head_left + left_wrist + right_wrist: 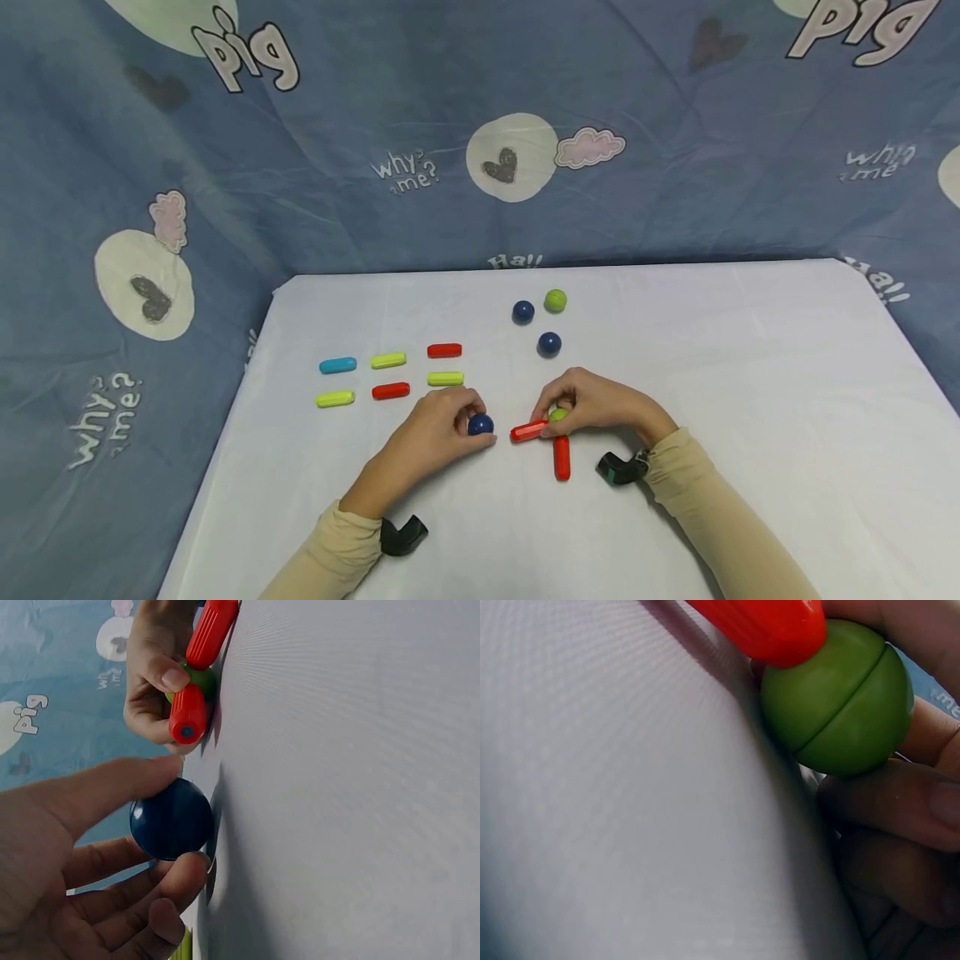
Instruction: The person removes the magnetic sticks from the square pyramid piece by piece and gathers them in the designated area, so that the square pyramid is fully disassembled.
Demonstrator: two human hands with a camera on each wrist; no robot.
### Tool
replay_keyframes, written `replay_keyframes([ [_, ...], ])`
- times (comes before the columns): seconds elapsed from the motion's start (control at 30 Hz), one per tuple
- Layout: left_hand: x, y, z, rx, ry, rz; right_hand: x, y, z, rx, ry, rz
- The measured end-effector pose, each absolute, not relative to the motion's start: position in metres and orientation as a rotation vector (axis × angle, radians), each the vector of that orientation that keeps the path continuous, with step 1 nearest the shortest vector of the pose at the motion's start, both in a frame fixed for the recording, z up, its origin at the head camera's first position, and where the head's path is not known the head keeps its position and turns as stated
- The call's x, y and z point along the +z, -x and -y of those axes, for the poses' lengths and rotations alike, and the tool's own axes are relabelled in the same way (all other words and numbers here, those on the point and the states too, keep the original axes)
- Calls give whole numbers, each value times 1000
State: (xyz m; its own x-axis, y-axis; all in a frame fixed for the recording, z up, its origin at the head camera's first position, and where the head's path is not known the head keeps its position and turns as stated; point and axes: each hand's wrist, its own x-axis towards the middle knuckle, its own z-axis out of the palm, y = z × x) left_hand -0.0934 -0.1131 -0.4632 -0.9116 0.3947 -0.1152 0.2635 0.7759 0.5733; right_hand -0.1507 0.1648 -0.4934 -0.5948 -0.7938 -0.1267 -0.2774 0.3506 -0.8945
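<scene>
My left hand (435,427) pinches a glossy dark blue ball (481,424) between thumb and fingers, low over the table; the left wrist view shows this blue ball (172,820) up close. To its right, my right hand (600,402) grips a green ball (557,414), partly hidden by the fingers. Two red rods meet that ball: one rod (527,431) points left toward the blue ball, with a gap between them, and another rod (562,460) points toward me. In the right wrist view, a red rod (769,626) touches the green ball (840,697), which has a seam line.
Left of the hands, loose rods lie in two rows: blue (337,365), yellow-green (387,360) and red (445,350) behind, with yellow-green and red ones in front. Beyond the hands sit two blue balls (523,312) and a green ball (556,301). A printed blue cloth (337,225) surrounds the white table (750,350).
</scene>
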Motion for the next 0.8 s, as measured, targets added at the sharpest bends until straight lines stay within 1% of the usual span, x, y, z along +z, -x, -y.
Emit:
replay_keyframes([
  [0.37, -454, 101, 111, 836, -544, -2830, -492, 152, -165, -1199, 932, -2060],
  [0.8, -444, 144, 79, 838, -576, -2861, -495, 152, -165, -1216, 936, -2050],
])
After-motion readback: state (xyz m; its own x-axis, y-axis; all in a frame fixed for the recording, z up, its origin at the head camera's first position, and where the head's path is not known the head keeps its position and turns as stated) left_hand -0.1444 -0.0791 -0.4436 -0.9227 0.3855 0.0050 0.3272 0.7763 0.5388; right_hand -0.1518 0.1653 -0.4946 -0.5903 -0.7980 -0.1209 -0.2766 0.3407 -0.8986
